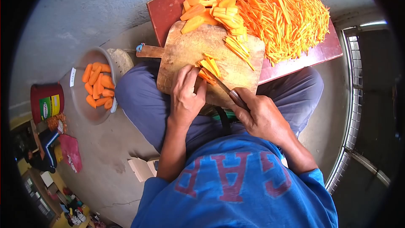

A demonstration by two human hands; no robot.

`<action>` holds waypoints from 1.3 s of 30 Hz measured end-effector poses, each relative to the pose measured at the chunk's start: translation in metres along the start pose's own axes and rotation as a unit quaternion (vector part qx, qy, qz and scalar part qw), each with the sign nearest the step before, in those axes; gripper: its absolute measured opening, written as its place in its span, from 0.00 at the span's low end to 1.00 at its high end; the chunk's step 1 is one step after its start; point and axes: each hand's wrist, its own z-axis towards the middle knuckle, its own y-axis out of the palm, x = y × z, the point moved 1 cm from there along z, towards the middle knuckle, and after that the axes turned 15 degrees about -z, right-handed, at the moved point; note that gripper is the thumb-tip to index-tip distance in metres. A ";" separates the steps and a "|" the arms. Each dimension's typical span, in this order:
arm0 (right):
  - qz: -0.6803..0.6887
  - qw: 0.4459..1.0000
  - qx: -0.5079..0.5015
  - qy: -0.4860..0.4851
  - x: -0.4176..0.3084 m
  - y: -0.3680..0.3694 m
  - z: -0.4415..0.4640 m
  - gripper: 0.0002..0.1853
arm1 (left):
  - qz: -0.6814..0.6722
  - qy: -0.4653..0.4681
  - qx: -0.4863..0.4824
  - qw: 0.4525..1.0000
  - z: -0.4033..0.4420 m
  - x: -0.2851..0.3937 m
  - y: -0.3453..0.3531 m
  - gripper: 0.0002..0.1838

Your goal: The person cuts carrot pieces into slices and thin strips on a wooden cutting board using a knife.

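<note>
My right hand (pixel 263 116) is wrapped round the dark handle of a knife (pixel 221 85), its blade slanting up and left across the carrot pieces. The curled fingers of my left hand (pixel 187 95) press on carrot slices (pixel 206 77) beside the blade, which partly hides them. Both hands are over the wooden cutting board (pixel 181 50), which rests across my lap and the edge of a red table. Cut carrot sticks (pixel 239 51) lie on the board's right side. Flat carrot slices (pixel 196 12) are heaped at its far edge.
A large pile of carrot strips (pixel 282 19) covers much of the red table (pixel 162 10). On the floor to the left stands a grey basin (pixel 80 97) with several peeled carrots (pixel 99 82). Farther left are a red bucket (pixel 37 101) and a pink bag (pixel 70 152). A metal-framed door (pixel 352 101) is at right.
</note>
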 end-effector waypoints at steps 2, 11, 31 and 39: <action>0.009 1.000 0.005 0.012 0.001 0.002 -0.001 0.16 | 0.024 0.007 -0.028 0.999 0.000 -0.002 -0.002 0.14; -0.016 1.000 -0.021 -0.007 0.001 0.007 0.008 0.16 | 0.027 0.028 -0.056 0.998 -0.004 -0.010 -0.003 0.11; -0.065 0.995 -0.010 -0.070 0.002 0.007 0.018 0.15 | 0.034 0.046 -0.044 0.997 -0.008 -0.014 -0.003 0.09; -0.072 0.997 -0.017 -0.032 -0.004 0.009 0.015 0.15 | 0.033 0.044 -0.050 0.997 -0.003 -0.013 -0.003 0.10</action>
